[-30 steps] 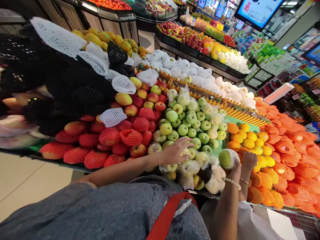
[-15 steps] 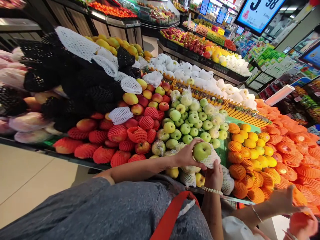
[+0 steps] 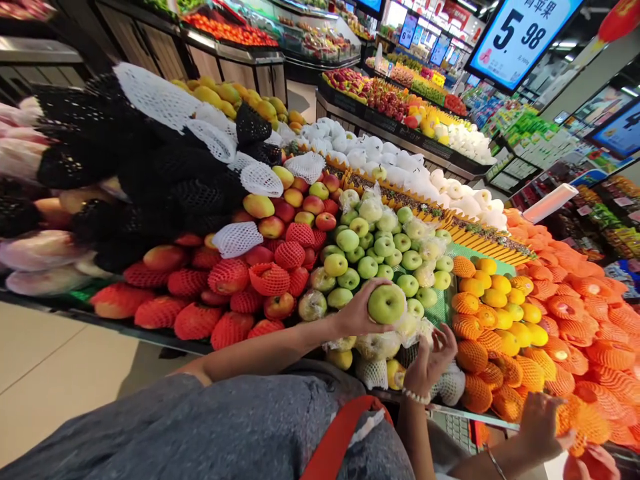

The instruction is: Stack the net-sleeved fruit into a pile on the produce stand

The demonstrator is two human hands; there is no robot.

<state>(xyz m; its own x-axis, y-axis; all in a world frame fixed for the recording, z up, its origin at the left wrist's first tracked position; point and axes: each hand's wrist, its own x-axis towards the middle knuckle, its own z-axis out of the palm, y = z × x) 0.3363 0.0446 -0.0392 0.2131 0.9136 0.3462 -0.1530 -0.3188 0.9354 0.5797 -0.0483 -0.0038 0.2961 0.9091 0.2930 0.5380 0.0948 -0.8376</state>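
My left hand [image 3: 361,309] is closed round a bare green apple [image 3: 387,304], its stem end facing up. A thin whitish edge shows along the apple's lower right side; I cannot tell if it is a foam net. Just to the right, my right hand [image 3: 434,355], with a beaded bracelet on the wrist, is apart from the apple. Its fingers are spread and slightly bent, with nothing plainly between them. Beneath both hands lies a heap of green apples [image 3: 367,267], some in clear film. A pale crumpled wrap [image 3: 425,329] shows beside my right fingertips.
Left are red apples in red nets [image 3: 229,276] and black foam nets [image 3: 165,180]. Right are oranges [image 3: 493,317] and orange-netted fruit [image 3: 565,307]. At lower right another person's hand [image 3: 543,427] holds an orange-netted fruit [image 3: 583,423]. A price screen [image 3: 523,40] hangs above.
My right hand has come away from the apple, and the white foam net around it is now mostly out of sight. The left hand has shifted slightly left with the apple.
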